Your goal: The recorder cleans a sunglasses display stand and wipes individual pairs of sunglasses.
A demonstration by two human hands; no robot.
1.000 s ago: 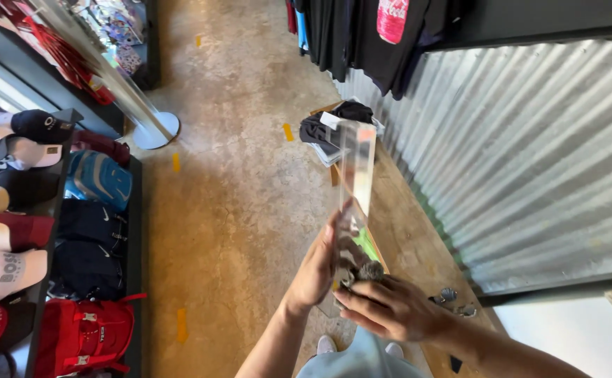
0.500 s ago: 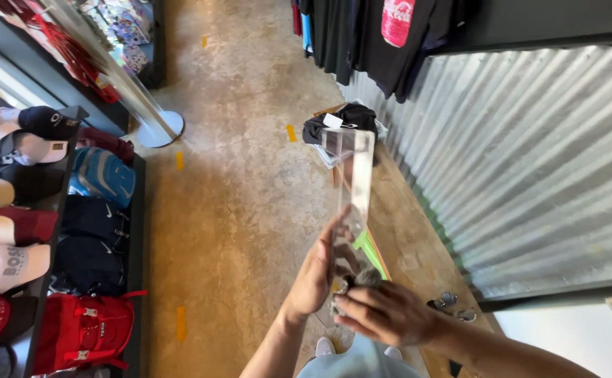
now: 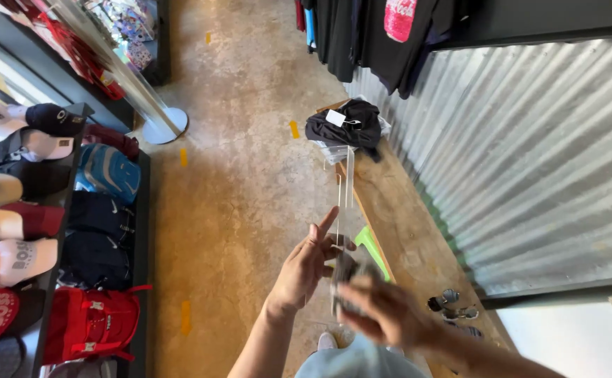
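The left hand [image 3: 306, 269] has its fingers loosely spread, the index pointing to 1 o'clock, palm pressed to the near end of a clear plastic sleeve [image 3: 343, 203]. The right hand [image 3: 379, 311], blurred, is curled around the sleeve's lower end from 5 o'clock. The sleeve's long axis runs toward 12 o'clock, edge-on, over the wooden bench [image 3: 404, 231], with the black folded garment [image 3: 344, 126] beyond.

Right hand [image 3: 383, 311] — motion-blurred, fingers indistinct
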